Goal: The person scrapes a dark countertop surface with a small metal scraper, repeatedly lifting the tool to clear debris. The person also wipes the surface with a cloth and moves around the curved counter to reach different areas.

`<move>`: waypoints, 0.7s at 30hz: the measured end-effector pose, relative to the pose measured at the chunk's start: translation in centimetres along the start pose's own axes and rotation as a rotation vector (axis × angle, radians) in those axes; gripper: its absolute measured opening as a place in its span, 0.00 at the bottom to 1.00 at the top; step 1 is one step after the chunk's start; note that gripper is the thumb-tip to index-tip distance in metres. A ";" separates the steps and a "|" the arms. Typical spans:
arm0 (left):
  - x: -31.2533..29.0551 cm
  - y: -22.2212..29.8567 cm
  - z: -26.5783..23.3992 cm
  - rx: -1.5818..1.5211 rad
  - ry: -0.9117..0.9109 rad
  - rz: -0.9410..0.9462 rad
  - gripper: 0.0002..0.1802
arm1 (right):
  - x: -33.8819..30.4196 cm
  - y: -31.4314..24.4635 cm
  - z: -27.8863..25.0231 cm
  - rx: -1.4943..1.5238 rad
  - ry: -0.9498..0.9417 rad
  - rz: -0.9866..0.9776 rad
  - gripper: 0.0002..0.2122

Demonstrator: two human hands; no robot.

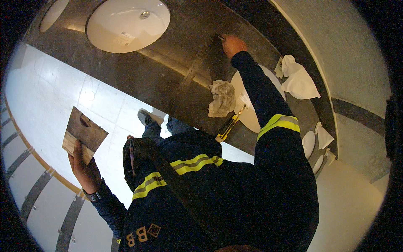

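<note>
Dark brown countertop point(184, 25) stretches before a worker in a navy jacket point(260, 189), a white oval basin point(121, 35) set into it and a crumpled pale cloth point(222, 98) lying on top. Well clear of the counter, the left hand point(84, 170) grips a squarish brown plate point(90, 130) by its lower edge, while the right hand point(234, 45) reaches across, fingers curled at the surface, their contents impossible to tell. Smallest, a yellow-and-black utility knife point(231, 124) rests near the cloth.
</note>
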State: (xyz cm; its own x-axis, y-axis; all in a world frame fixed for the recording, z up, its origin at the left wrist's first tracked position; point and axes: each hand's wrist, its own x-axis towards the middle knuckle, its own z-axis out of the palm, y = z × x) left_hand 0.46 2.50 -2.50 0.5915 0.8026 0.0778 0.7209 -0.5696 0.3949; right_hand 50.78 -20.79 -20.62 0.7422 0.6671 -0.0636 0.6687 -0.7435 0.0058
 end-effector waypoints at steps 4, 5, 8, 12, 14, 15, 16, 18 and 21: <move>0.1 0.1 0.0 -0.004 0.010 0.041 0.27 | 0.1 -0.7 0.3 -0.017 -0.066 -0.005 0.13; 0.2 -0.1 0.2 -0.029 0.019 0.045 0.27 | 0.1 -0.8 0.3 -0.012 -0.071 -0.013 0.13; -0.1 -0.6 0.5 -0.101 0.030 0.034 0.26 | -0.7 -1.9 -0.2 -0.050 -0.122 -0.032 0.13; 0.1 -0.4 0.4 -0.075 0.014 0.046 0.26 | -1.7 -1.9 1.2 0.049 -0.104 -0.107 0.13; 0.0 -0.3 0.3 -0.053 0.009 0.006 0.26 | -2.6 -3.5 0.0 0.029 -0.139 -0.099 0.14; 0.0 -0.3 0.3 -0.043 0.009 -0.014 0.26 | -2.9 -4.1 -0.4 0.018 -0.155 -0.097 0.14; 0.0 -0.5 0.3 -0.056 0.009 0.004 0.26 | -3.2 -3.9 0.3 0.030 -0.125 -0.105 0.15; 0.2 -0.8 0.6 -0.080 0.011 0.042 0.26 | -3.8 -3.1 2.4 0.055 -0.063 -0.121 0.15; 0.0 -0.8 0.3 -0.075 -0.007 -0.021 0.27 | -4.9 -5.6 0.3 0.015 -0.189 -0.099 0.16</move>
State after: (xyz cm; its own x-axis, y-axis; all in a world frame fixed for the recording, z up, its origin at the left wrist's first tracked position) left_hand 0.04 2.88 -3.10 0.5789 0.8130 0.0626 0.7043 -0.5372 0.4640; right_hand 43.38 -19.92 -20.63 0.6509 0.7171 -0.2492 0.7360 -0.6765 -0.0244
